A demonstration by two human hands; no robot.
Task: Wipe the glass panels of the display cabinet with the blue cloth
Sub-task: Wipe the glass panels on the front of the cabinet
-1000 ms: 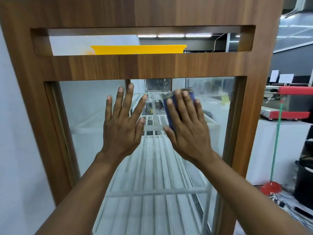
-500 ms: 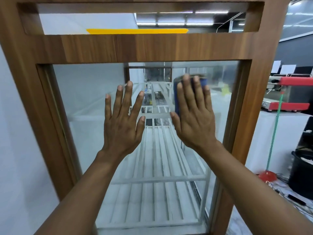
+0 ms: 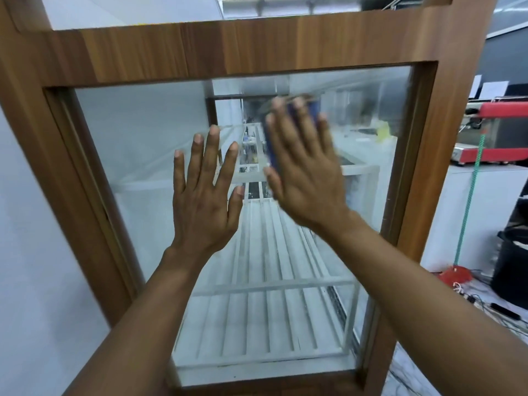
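We see both arms reaching up and forward to the glass panel (image 3: 137, 144) of the display cabinet (image 3: 228, 50). The left hand (image 3: 204, 192) lies flat on the glass with fingers straight and spread, grasping nothing. The right hand (image 3: 303, 172) is up and to its right, slightly blurred. Its fingers are straight and press the blue cloth (image 3: 312, 110) flat against the upper middle of the pane (no curl round it, just palm pressure). The cloth peeks out between the fingers and beside the thumb.

Paper sheets (image 3: 494, 88) on the far right wall are too small to read. Through the glass we see white slatted shelves (image 3: 265, 324). To the right of the cabinet a red-and-steel machine (image 3: 503, 110) sits on a white counter (image 3: 485, 210), with a green pole (image 3: 468, 201) and a black bin (image 3: 511, 267) near it. The forearms hide part of the lower pane.
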